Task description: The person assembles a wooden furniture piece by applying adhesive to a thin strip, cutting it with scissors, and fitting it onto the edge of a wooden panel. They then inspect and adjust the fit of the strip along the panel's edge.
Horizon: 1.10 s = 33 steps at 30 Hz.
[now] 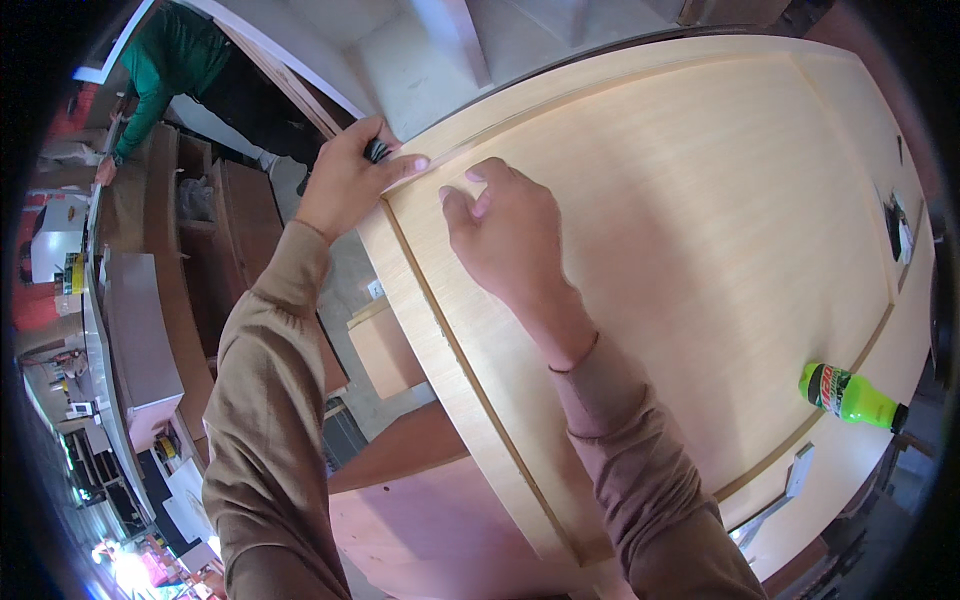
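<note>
A large pale wooden panel with raised border strips lies in front of me. My left hand is at its far left corner, thumb stretched over the edge and fingers curled round a small dark object whose kind I cannot make out. Just right of it, my right hand hovers over or rests on the panel, thumb and fingers curled toward each other. Whatever its fingertips may hold is too small or hidden to name. A narrow strip runs along the panel's left border.
On the panel's right side lies a green bottle, near a metal-looking flat tool and a dark item with paper. Wooden boxes and a reddish board stand below left. Another person in a green sleeve bends over a cabinet.
</note>
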Available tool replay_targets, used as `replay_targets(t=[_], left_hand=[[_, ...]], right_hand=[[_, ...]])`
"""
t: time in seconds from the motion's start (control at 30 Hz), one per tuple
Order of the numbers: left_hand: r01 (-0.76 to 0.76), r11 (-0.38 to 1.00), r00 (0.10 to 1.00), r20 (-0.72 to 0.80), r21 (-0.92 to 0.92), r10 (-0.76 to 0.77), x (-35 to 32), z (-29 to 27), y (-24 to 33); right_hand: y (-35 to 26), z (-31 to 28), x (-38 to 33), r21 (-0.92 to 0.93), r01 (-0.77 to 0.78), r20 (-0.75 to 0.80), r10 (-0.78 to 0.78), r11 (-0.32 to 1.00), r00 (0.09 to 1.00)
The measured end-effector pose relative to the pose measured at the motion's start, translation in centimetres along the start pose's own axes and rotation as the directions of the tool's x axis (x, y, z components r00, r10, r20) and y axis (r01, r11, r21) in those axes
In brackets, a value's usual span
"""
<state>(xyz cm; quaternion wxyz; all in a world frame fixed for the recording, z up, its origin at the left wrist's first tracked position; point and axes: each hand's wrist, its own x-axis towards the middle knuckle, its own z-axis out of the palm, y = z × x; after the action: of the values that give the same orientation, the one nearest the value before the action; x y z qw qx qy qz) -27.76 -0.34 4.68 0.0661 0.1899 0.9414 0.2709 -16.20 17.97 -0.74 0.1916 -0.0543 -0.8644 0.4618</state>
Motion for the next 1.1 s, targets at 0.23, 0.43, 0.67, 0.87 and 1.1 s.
replay_targets(t=[0.23,0.43,0.67,0.87,1.1], left_hand=[[-0.248,0.957,0.945,-0.179,0.149,0.272,-1.3,-0.1,1.6],[-0.2,0.829,0.915,-0.203,0.522,0.348,-4.3,1.5,1.1],[-0.223,0.61,0.828,-0.183,0.76,0.53,-4.5,2.9,1.7],[-0.241,0.651,0.888,-0.107,0.72,0.447,-4.0,2.0,2.0],[-0.269,0.75,0.851,-0.216,0.604,0.479,-3.9,1.5,1.0]], right_hand=[[0.4,-0.1,0.2,0.023,-0.022,0.0,0.022,0.999,1.0],[0.2,-0.3,0.3,0.018,-0.045,0.012,0.045,0.999,0.999],[0.2,-0.7,0.2,0.077,-0.084,0.063,0.079,0.994,0.995],[0.2,-0.5,0.3,0.042,-0.043,0.036,0.041,0.998,0.998],[0.3,-0.6,0.2,0.06,-0.074,0.055,0.071,0.995,0.996]])
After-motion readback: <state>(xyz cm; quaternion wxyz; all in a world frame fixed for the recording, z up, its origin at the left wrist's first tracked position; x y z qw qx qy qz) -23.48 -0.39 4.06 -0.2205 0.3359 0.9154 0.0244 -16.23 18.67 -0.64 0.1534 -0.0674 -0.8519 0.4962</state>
